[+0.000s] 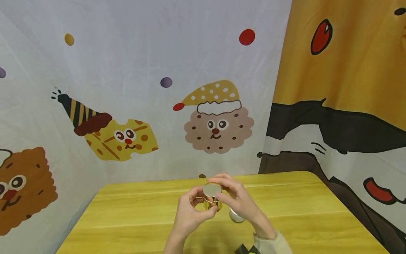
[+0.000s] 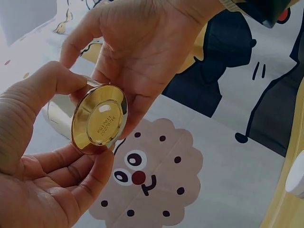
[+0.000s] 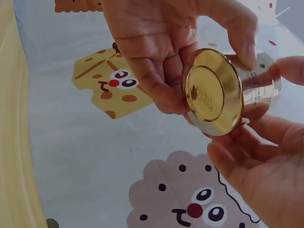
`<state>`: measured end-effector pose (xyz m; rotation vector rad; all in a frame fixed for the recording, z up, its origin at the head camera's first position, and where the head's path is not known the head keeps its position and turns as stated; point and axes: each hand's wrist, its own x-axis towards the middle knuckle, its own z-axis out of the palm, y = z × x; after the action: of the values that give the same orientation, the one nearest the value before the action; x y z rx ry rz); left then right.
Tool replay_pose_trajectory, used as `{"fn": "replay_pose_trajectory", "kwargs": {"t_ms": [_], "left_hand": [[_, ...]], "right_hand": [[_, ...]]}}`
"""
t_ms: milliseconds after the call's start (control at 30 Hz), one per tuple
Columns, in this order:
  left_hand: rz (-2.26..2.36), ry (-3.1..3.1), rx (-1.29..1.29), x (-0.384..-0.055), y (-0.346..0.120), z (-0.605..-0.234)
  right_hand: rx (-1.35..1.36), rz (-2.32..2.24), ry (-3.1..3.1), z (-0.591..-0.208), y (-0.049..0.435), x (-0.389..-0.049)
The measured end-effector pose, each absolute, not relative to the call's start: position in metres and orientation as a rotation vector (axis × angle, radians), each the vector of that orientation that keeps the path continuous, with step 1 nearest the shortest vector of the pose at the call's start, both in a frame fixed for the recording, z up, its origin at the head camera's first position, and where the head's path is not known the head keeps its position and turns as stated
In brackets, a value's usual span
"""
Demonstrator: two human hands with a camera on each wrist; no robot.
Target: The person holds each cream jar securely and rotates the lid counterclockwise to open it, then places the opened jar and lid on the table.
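Note:
In the head view, a shiny gold cosmetic jar (image 1: 211, 204) with a pale, mirror-like lid stands between both hands above the table. My left hand (image 1: 191, 213) grips the jar's body, thumb on the near side and fingers round the far side. Around the lid (image 1: 211, 189) curl the thumb and fingers of my right hand (image 1: 236, 197). Both wrist views show the jar's gold base (image 2: 100, 116) with a code stamped into it. Small dark print runs along the jar's glossy side (image 3: 259, 88) in the right wrist view.
A small white round container (image 1: 236, 216) sits on the yellow wood-grain table (image 1: 133, 215), partly hidden behind my right hand. Behind the table hangs a white cloth (image 1: 136, 70) printed with cartoon snacks, with an orange and black printed cloth (image 1: 342, 81) at the right.

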<state>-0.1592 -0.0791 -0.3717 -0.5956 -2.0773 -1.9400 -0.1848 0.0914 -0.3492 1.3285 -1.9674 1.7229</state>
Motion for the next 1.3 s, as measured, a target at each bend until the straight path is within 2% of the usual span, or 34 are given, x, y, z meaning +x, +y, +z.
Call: {"fn": "replay_pose_trajectory", "kwargs": {"t_ms": [200, 300, 633, 967, 1300], "left_hand": [[-1.925, -2.089, -0.566, -0.1592, -0.0788, -0.3726], [-1.926, -2.087, -0.560, -0.1591, -0.0792, -0.3728], [-1.947, -2.091, -0.577, -0.1575, -0.0803, -0.3751], [-1.928, -2.114, -0.549, -0.1580, -0.0807, -0.3742], [-1.905, -2.098, -0.600, -0.1591, -0.0812, -0.3739]], "right_hand": [[1.039, 1.660, -2.075, -0.3537, 0.0886, -0.1819], [0.981, 1.654, -2.075, -0.3541, 0.0881, -0.1816], [1.266, 1.674, -1.971, -0.3566, 0.0886, -0.1813], [1.006, 1.701, -2.077, -0.3597, 0.0864, -0.1813], [1.266, 1.682, -1.969, -0.3586, 0.0855, -0.1819]]}}
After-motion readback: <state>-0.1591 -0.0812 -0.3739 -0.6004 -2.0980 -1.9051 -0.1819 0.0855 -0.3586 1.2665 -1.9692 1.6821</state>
